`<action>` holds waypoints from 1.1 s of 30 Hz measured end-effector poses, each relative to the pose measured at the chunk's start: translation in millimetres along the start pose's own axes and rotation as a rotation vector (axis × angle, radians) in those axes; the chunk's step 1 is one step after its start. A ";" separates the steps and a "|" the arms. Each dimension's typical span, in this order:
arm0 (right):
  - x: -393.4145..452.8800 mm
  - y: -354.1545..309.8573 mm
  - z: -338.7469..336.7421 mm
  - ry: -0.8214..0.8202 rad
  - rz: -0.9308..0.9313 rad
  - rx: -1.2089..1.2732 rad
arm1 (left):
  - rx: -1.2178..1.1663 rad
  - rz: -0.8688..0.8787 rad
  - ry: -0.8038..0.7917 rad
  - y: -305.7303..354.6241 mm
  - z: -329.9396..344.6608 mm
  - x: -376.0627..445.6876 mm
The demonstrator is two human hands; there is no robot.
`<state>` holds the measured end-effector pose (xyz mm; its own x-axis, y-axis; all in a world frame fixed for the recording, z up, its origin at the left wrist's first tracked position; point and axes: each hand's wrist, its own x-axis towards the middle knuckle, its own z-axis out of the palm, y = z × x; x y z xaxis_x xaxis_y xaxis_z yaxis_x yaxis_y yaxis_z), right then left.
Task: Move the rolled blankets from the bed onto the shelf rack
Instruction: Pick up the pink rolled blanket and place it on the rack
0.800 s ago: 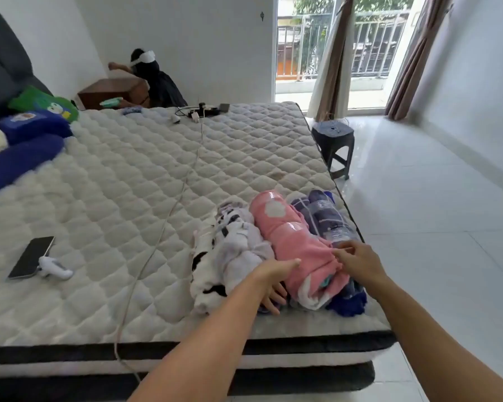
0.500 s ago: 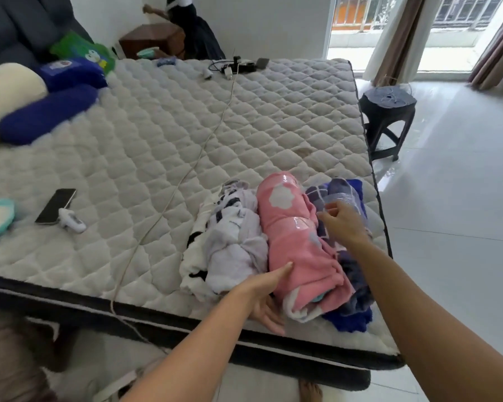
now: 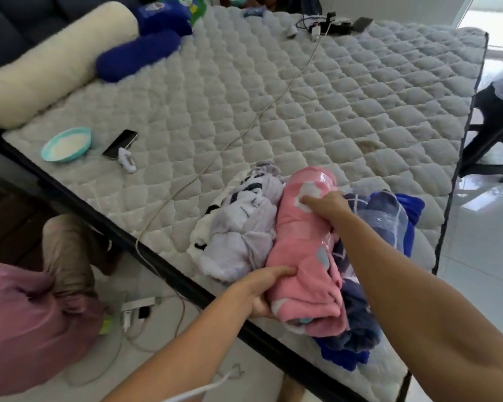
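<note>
Three rolled blankets lie side by side at the near corner of the quilted mattress [image 3: 317,97]: a white one with black patches [image 3: 238,227], a pink one [image 3: 302,245] in the middle, and a blue checked one [image 3: 384,224] on the right. My left hand [image 3: 266,291] grips the near end of the pink roll from its left side. My right hand [image 3: 327,203] curls over the far part of the pink roll, fingers on its top. No shelf rack is in view.
A thin cable [image 3: 244,132] runs across the mattress. A phone [image 3: 119,143], a small white device [image 3: 127,161] and a teal bowl [image 3: 66,143] lie at the left. Cream [image 3: 50,65] and blue [image 3: 137,55] bolsters rest at the far left. A dark stool [image 3: 494,126] stands right; a pink bag [image 3: 26,323] lies on the floor.
My view has swung left and down. My right hand moved from the blue roll onto the pink roll, and my left hand closed around the pink roll's near end.
</note>
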<state>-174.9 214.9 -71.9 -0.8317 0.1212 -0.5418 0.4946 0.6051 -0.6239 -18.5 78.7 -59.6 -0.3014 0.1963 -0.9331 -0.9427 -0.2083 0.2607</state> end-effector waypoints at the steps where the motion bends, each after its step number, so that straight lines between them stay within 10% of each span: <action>1: 0.7 0.9 -2.0 0.004 0.018 0.040 | 0.005 0.034 0.035 -0.6 2.4 -0.1; 16: -104.1 32.7 -29.0 0.073 -0.040 0.868 | 0.496 0.770 0.330 -34.4 45.1 -112.0; 22: -210.8 35.6 15.0 -0.471 -0.139 1.265 | 0.569 1.004 0.534 -114.7 -0.9 -184.5; 33: -406.2 -34.0 175.0 -1.119 -0.228 1.004 | 0.090 1.069 0.820 -306.7 -149.2 -314.9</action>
<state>190.2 7.4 70.9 -0.5268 -0.8179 -0.2314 0.7316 -0.2977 -0.6134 386.8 -62.2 117.3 -0.7459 -0.6525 -0.1341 -0.3175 0.1714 0.9326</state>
